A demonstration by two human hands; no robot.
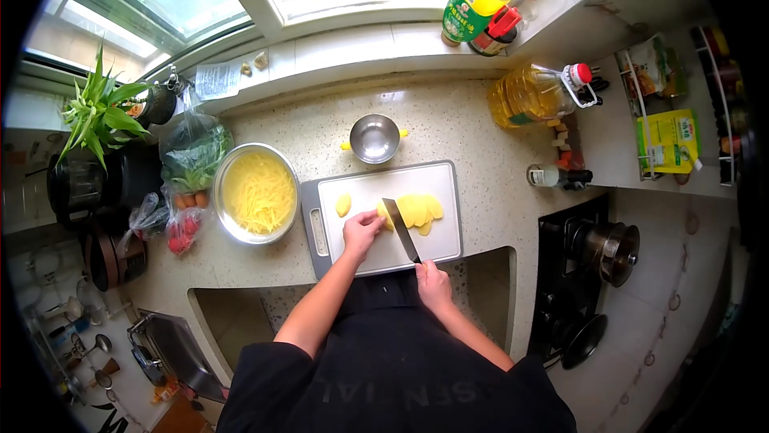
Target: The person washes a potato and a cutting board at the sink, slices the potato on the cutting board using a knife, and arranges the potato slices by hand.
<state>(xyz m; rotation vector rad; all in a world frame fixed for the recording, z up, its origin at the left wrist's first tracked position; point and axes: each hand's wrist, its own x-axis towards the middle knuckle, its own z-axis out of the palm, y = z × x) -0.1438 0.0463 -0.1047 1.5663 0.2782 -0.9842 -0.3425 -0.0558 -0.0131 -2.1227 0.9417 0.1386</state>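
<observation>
A white cutting board (440,242) with a grey rim lies on the counter in front of me. My right hand (433,282) is wrapped around the handle of a kitchen knife (401,229), its blade angled across the board. Just left of the blade, my left hand (364,234) has its fingers pinched on a peeled potato, mostly hidden by the fingers and the knife. Overlapping potato slices (418,209) spread to the right of the blade. A separate potato piece (344,205) rests on the board's left part.
A bowl of potato shreds (260,197) stands left of the board. Beyond the board is a small steel bowl (375,138) with yellow handles. Bagged greens (195,157) lie at left; an oil jug (529,96) stands at right. A stove (561,273) holds pans.
</observation>
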